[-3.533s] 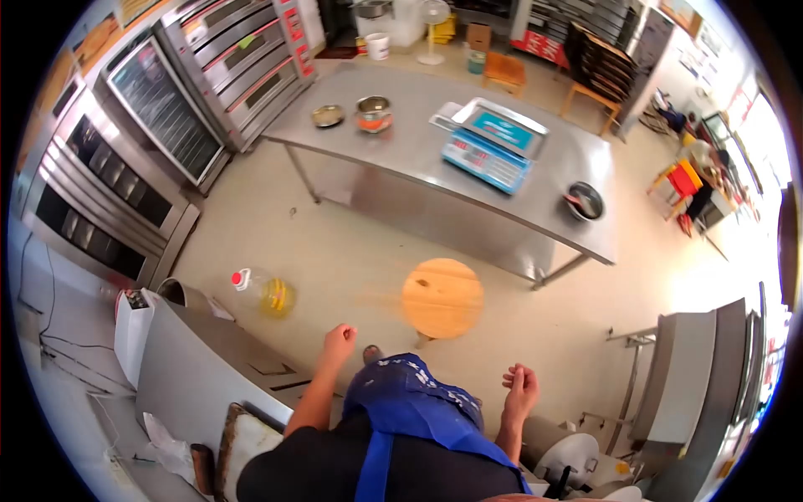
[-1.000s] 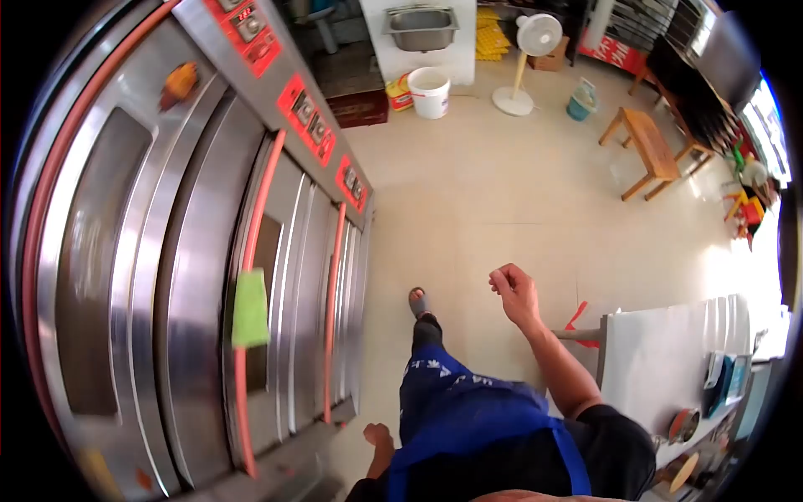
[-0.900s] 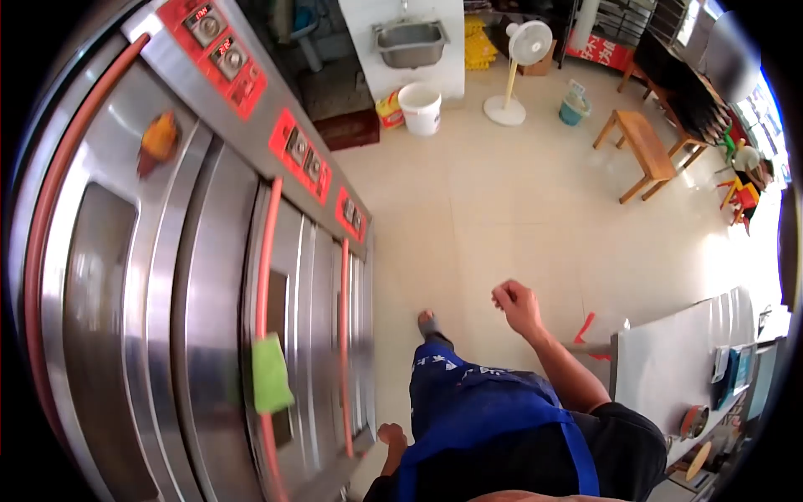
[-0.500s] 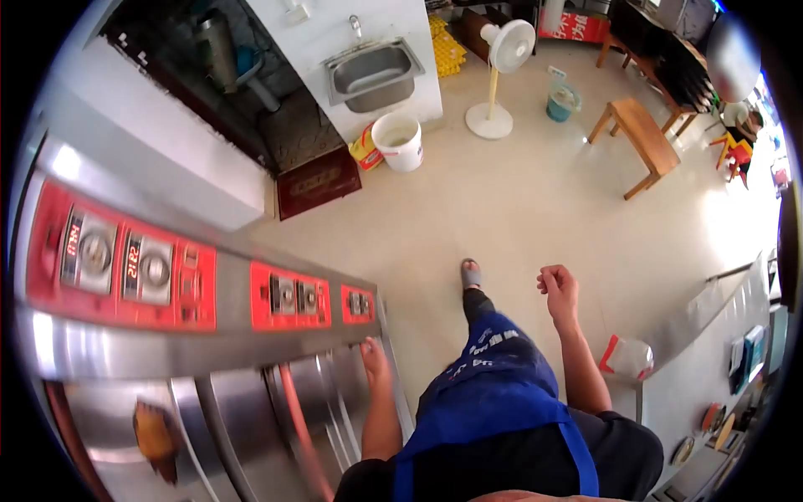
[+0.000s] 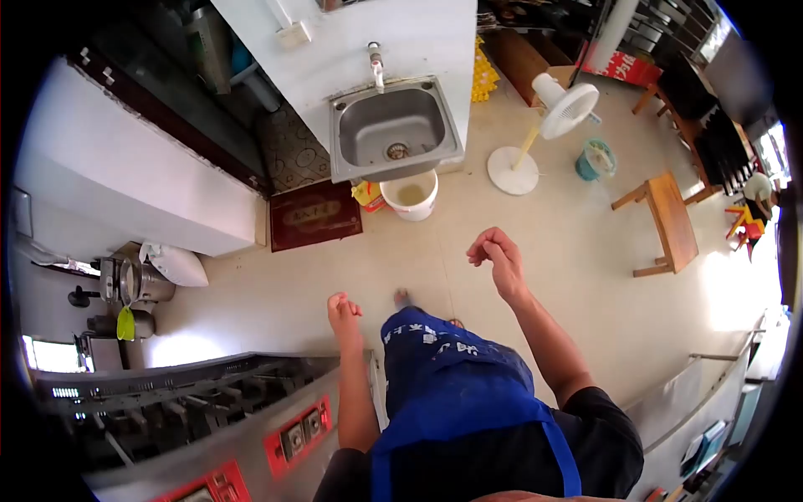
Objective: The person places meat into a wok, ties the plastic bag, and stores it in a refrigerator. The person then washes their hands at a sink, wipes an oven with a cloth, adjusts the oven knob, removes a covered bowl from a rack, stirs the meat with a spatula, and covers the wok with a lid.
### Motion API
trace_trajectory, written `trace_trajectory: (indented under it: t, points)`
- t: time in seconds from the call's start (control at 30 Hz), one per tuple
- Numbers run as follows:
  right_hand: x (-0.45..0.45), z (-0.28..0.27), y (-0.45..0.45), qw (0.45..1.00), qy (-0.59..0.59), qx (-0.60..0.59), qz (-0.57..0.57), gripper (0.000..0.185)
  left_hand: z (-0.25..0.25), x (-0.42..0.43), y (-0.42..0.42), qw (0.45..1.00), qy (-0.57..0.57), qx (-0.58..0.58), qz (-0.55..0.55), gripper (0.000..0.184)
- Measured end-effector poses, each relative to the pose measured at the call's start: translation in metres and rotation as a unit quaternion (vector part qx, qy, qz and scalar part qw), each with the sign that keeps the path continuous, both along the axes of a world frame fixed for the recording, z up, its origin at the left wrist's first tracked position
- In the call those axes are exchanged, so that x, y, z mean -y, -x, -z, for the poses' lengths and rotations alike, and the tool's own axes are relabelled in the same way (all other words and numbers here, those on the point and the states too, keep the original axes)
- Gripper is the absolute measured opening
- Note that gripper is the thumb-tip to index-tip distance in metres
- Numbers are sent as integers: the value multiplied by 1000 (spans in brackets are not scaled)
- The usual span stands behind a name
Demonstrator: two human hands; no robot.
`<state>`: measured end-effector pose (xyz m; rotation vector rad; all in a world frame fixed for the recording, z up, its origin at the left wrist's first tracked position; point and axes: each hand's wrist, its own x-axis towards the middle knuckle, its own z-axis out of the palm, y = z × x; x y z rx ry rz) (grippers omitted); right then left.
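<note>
My left hand (image 5: 344,320) is raised beside the end of the steel cooking counter (image 5: 293,385), its fingers curled in with nothing visible in them. Out over the floor, my right hand (image 5: 498,258) is also loosely closed, and I see nothing held. Neither hand touches anything. Ahead of both is a steel sink (image 5: 390,125) on the white wall, with a tap (image 5: 376,67) above it. A white bucket (image 5: 411,197) stands below the sink's front edge. I wear a blue apron (image 5: 456,376).
A dark red mat (image 5: 315,215) lies at the doorway on the left. To the right stand a white fan (image 5: 569,109), a teal bucket (image 5: 595,159) and a wooden bench (image 5: 669,222). A metal counter (image 5: 694,410) runs along my right side.
I have walked forward, so the sink and bucket are nearer and the red control panels have slid back to the lower left. Both hands have swung forward, still empty.
</note>
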<state>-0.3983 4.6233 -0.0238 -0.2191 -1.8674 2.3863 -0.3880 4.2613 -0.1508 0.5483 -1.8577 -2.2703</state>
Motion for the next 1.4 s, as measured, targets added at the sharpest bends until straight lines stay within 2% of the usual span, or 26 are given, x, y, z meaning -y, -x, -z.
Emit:
trace_trajectory:
  t: [0.13, 0.2, 0.27, 0.3, 0.33, 0.37, 0.43, 0.5, 0.57, 0.6, 0.63, 0.67, 0.7, 0.77, 0.83, 0.93, 1.1, 1.17, 1.37, 1.4]
  points:
    - [18, 7, 102, 997, 56, 12, -43, 18, -26, -42, 119, 998, 36, -36, 36, 12]
    - [21, 17, 151, 989, 117, 77, -56, 24, -30, -63, 198, 991, 61, -93, 77, 16]
    - [21, 23, 205, 988, 100, 111, -46, 30, -38, -82, 286, 981, 117, -111, 105, 19]
    - [16, 28, 220, 982, 87, 158, -51, 36, -61, -100, 324, 977, 81, -164, 107, 21]
    - [9, 36, 244, 984, 69, 158, -47, 41, -67, -113, 371, 977, 29, -171, 123, 25]
    - [5, 43, 266, 984, 60, 164, -43, 46, -93, -127, 406, 974, 19, -179, 138, 25]
    - [-2, 29, 305, 983, 77, 167, 0, 45, -132, -151, 472, 953, 41, -245, 174, 24]
    - [-10, 34, 342, 975, 96, 199, 0, 43, -139, -172, 522, 942, 49, -271, 193, 25]
    - [-19, 45, 379, 967, 112, 227, -2, 41, -133, -189, 559, 928, -22, -212, 304, 33]
    - [-19, 59, 398, 957, 132, 257, -17, 39, -141, -192, 562, 941, 22, -113, 317, 33]
    - [-18, 74, 420, 945, 149, 287, -38, 36, -136, -197, 572, 946, 20, -110, 304, 33]
    - [-14, 91, 440, 940, 149, 301, -62, 26, -129, -202, 582, 934, 95, -200, 282, 38]
    - [-8, 102, 457, 936, 142, 312, -82, 26, -121, -206, 585, 910, 174, -279, 253, 46]
    - [9, 122, 487, 929, 111, 316, -154, 19, -128, -213, 585, 926, 178, -261, 209, 53]
    - [18, 153, 514, 914, 120, 315, -226, 17, -124, -214, 584, 922, 164, -241, 255, 48]
    - [38, 175, 552, 908, 214, 286, -220, 14, -126, -228, 578, 938, 178, -244, 167, 47]
    - [52, 170, 577, 876, 249, 332, -245, 6, -123, -244, 577, 935, 176, -305, 40, 47]
    - [53, 164, 579, 866, 256, 343, -259, 7, -115, -244, 578, 925, 176, -335, 27, 46]
    - [72, 189, 588, 822, 314, 374, -294, 21, -123, -236, 574, 930, 184, -317, 25, 46]
    - [72, 189, 588, 821, 308, 378, -296, 21, -122, -234, 573, 927, 188, -324, 29, 40]
